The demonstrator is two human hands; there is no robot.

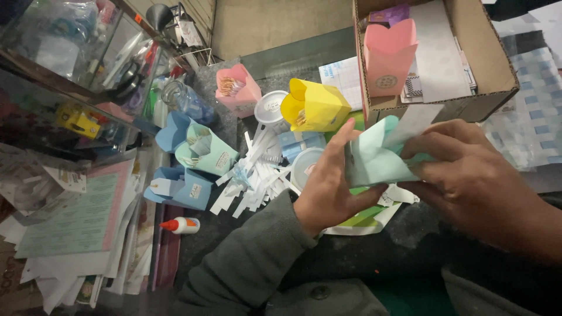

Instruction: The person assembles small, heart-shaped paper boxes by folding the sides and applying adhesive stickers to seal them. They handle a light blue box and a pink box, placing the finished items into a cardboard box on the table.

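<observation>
Both my hands hold a pale mint-green folded paper box [374, 157] over the dark work surface. My left hand [329, 181] grips its left side with the thumb up along the edge. From the right, my right hand [468, 175] pinches the box, together with a white paper strip [413, 124] that sticks out of its top. Just behind the box lies a yellow paper box [316, 105] on its side. A pile of white paper strips [252, 175] lies left of my left hand.
A cardboard carton [492, 64] at the back right holds a pink paper box [389, 52] and sheets. Pink [237, 88], green [208, 152] and blue paper boxes [181, 187], white round lids [271, 108], a small glue bottle [181, 225] and stacked papers [76, 222] crowd the left.
</observation>
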